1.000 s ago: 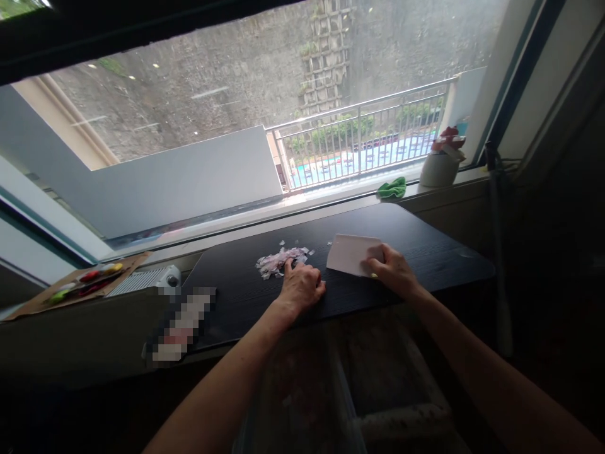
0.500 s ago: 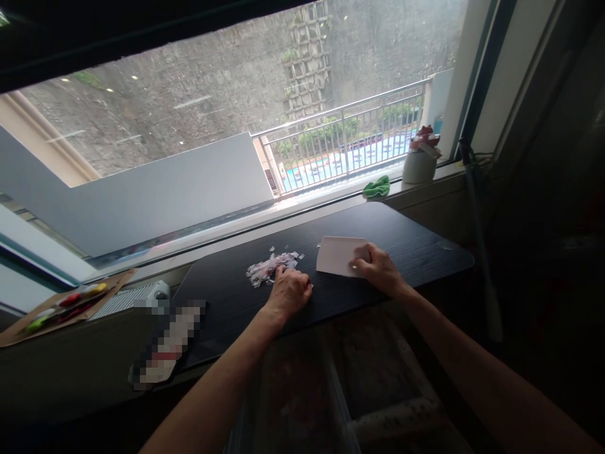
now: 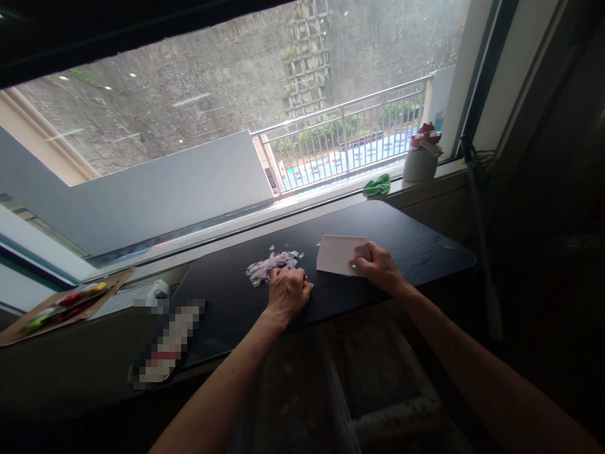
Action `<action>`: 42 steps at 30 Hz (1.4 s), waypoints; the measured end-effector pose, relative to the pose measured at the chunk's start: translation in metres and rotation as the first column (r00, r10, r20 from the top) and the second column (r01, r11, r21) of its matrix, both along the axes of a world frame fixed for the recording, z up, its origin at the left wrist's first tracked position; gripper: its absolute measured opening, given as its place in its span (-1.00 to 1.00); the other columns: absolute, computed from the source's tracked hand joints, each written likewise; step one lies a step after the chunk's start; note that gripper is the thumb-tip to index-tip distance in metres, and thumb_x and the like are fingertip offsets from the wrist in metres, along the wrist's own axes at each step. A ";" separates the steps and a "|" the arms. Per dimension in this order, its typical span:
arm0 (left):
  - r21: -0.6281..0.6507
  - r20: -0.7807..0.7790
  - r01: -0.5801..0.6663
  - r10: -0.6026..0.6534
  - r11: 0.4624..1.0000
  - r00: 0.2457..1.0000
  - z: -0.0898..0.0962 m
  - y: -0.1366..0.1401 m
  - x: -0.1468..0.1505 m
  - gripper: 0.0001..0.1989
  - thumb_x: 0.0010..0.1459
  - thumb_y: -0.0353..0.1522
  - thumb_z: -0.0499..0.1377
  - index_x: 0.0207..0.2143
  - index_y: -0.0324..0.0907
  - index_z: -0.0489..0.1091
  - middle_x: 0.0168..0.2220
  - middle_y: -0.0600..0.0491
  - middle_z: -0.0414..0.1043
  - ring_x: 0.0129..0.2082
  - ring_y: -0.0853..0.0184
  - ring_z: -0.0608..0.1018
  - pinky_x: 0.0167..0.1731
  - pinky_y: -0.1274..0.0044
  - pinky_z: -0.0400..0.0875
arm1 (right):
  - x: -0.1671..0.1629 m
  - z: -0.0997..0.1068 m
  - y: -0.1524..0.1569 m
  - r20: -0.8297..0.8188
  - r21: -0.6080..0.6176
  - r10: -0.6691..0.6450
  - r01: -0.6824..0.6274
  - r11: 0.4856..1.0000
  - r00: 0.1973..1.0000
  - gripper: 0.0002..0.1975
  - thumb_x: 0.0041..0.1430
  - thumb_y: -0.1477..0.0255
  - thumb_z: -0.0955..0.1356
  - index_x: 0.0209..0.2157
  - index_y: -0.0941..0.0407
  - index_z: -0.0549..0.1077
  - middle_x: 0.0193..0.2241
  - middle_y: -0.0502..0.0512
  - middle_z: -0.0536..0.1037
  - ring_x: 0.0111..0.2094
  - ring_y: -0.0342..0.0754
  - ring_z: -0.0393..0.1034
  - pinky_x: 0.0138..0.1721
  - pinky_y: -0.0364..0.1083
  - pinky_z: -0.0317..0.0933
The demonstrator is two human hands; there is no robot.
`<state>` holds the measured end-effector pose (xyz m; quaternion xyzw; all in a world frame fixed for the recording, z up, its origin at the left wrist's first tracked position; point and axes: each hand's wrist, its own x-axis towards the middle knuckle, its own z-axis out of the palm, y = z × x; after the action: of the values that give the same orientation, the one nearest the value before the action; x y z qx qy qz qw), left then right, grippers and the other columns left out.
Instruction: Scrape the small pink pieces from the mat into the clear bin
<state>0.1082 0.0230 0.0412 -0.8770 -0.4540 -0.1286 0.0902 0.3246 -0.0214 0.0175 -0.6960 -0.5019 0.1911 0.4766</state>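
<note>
On the dark tabletop (image 3: 401, 239) lies a loose pile of small white and pinkish paper-like scraps (image 3: 265, 268). My left hand (image 3: 289, 290) rests at the pile's near right edge, knuckles up and fingers curled under. A pale bit shows by its right side, but whatever its fingers hold is hidden. To the right, my right hand (image 3: 382, 271) grips a flat, pale pinkish scraper (image 3: 335, 255) by its right end, thumb on top. The scraper has a small hole near one corner and is held just right of the pile, apart from it.
Behind the table, the window sill bears a green cloth (image 3: 377, 185) and a white jug with a red top (image 3: 420, 154). A blurred-out object (image 3: 170, 347) lies at the table's left end. Further left are a white ribbed item (image 3: 127, 301) and cardboard (image 3: 61, 318) with colourful things.
My left hand has shifted slightly right, and its fingers, which reached toward the scraps, are now more curled. My right hand and the scraper have hardly moved.
</note>
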 end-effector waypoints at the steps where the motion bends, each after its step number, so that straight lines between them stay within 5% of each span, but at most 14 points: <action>1: -0.006 0.025 -0.010 0.010 1.000 1.000 0.000 -0.001 -0.003 -0.85 0.08 -0.42 0.07 -0.43 -0.19 0.44 -0.40 -0.06 0.53 -0.29 0.19 0.51 -0.16 0.33 0.28 | 0.000 0.000 0.000 -0.001 0.004 -0.001 0.001 1.000 1.000 -0.81 -0.02 0.34 0.32 -0.32 0.11 0.35 -0.39 0.07 0.46 -0.35 -0.02 0.36 -0.38 -0.11 0.20; 6: -0.283 0.332 -0.091 0.187 0.955 0.925 0.002 -0.001 -0.023 -0.86 0.04 -0.40 0.08 -0.47 -0.18 0.43 -0.48 0.03 0.50 -0.43 0.30 0.50 -0.31 0.44 0.34 | 0.000 0.000 0.000 0.007 0.012 -0.021 0.021 1.000 1.000 -0.84 -0.04 0.34 0.33 -0.37 0.10 0.36 -0.42 0.04 0.46 -0.38 -0.04 0.34 -0.40 -0.12 0.18; 11: -0.628 0.651 0.092 0.456 0.773 0.607 0.005 0.001 -0.040 -0.91 -0.07 -0.36 0.15 -0.56 -0.19 0.41 -0.55 0.08 0.51 -0.49 0.38 0.51 -0.38 0.53 0.38 | 0.001 -0.002 0.001 -0.004 0.032 -0.038 0.038 0.999 0.999 -0.84 -0.08 0.35 0.33 -0.38 0.09 0.39 -0.45 0.03 0.48 -0.40 -0.04 0.34 -0.41 -0.11 0.18; 14: -0.688 0.697 0.224 0.543 0.690 0.468 0.008 0.000 -0.046 -0.92 -0.16 -0.37 0.17 -0.58 -0.20 0.40 -0.56 0.09 0.49 -0.51 0.40 0.50 -0.40 0.55 0.39 | 0.003 -0.003 0.001 -0.008 0.053 -0.047 0.047 0.998 0.999 -0.83 -0.09 0.34 0.34 -0.40 0.09 0.41 -0.48 0.02 0.48 -0.43 -0.04 0.34 -0.43 -0.12 0.17; 22: -0.734 0.662 0.423 0.699 0.531 0.270 0.014 -0.007 -0.053 -0.82 -0.29 -0.41 0.25 -0.50 -0.23 0.41 -0.54 0.12 0.44 -0.51 0.47 0.46 -0.42 0.58 0.36 | 0.004 -0.001 0.000 -0.036 0.032 -0.039 0.040 0.999 0.999 -0.81 -0.13 0.31 0.35 -0.41 0.09 0.41 -0.49 0.02 0.48 -0.43 -0.03 0.36 -0.41 -0.10 0.20; 25: -0.713 0.695 0.407 0.652 0.571 0.302 0.011 -0.009 -0.052 -0.76 -0.27 -0.38 0.28 -0.42 -0.24 0.47 -0.49 0.08 0.48 -0.47 0.44 0.48 -0.36 0.54 0.38 | 0.004 -0.001 0.000 -0.035 0.023 -0.040 0.041 0.999 0.999 -0.80 -0.13 0.31 0.36 -0.40 0.09 0.42 -0.46 0.04 0.49 -0.41 -0.01 0.37 -0.42 -0.09 0.20; 28: -0.600 0.784 0.290 0.476 0.746 0.399 0.004 -0.015 -0.052 -0.79 -0.14 -0.33 0.24 -0.39 -0.22 0.50 -0.41 0.04 0.53 -0.36 0.35 0.52 -0.25 0.50 0.40 | 0.003 -0.001 0.000 -0.033 0.034 -0.050 0.051 0.998 0.998 -0.81 -0.14 0.33 0.36 -0.41 0.08 0.42 -0.48 0.03 0.49 -0.42 -0.01 0.37 -0.42 -0.10 0.20; 30: -0.399 0.822 0.174 0.267 0.901 0.502 0.000 -0.022 -0.055 -0.84 -0.03 -0.33 0.18 -0.39 -0.18 0.49 -0.37 0.04 0.54 -0.29 0.31 0.53 -0.19 0.46 0.41 | 0.003 -0.001 0.000 -0.032 0.039 -0.050 0.051 0.998 0.998 -0.82 -0.13 0.33 0.36 -0.41 0.08 0.42 -0.49 0.02 0.49 -0.42 -0.02 0.37 -0.42 -0.11 0.20; 32: -0.087 0.770 0.098 0.005 0.991 0.637 -0.002 -0.031 -0.059 -0.86 0.07 -0.36 0.12 -0.38 -0.15 0.48 -0.33 0.04 0.53 -0.25 0.29 0.52 -0.09 0.39 0.39 | 0.004 -0.001 0.001 -0.022 0.040 -0.050 0.051 0.998 0.999 -0.82 -0.12 0.32 0.36 -0.41 0.08 0.42 -0.48 0.02 0.49 -0.42 -0.01 0.37 -0.42 -0.10 0.20; 36: 0.375 0.465 0.173 -0.346 0.911 0.815 -0.002 -0.047 -0.068 -0.86 0.16 -0.43 0.09 -0.34 -0.09 0.44 -0.36 0.09 0.53 -0.24 0.32 0.51 0.13 0.26 0.21 | 0.004 -0.002 0.001 -0.014 0.031 -0.053 0.054 0.998 0.998 -0.81 -0.11 0.32 0.35 -0.39 0.08 0.42 -0.46 0.05 0.50 -0.40 0.01 0.38 -0.40 -0.08 0.20; 42: 0.519 0.358 0.215 -0.439 0.827 0.824 0.002 -0.056 -0.071 -0.85 0.16 -0.50 0.10 -0.28 -0.07 0.38 -0.34 0.12 0.53 -0.23 0.36 0.51 0.17 0.24 0.15 | 0.005 -0.003 0.002 -0.022 0.025 -0.044 0.044 0.999 0.999 -0.79 -0.11 0.30 0.35 -0.37 0.09 0.42 -0.45 0.06 0.51 -0.40 0.01 0.38 -0.40 -0.08 0.21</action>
<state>0.0373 -0.0335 0.0437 -0.8403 -0.2567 -0.4504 0.1588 0.3297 -0.0197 0.0144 -0.6987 -0.4837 0.1815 0.4949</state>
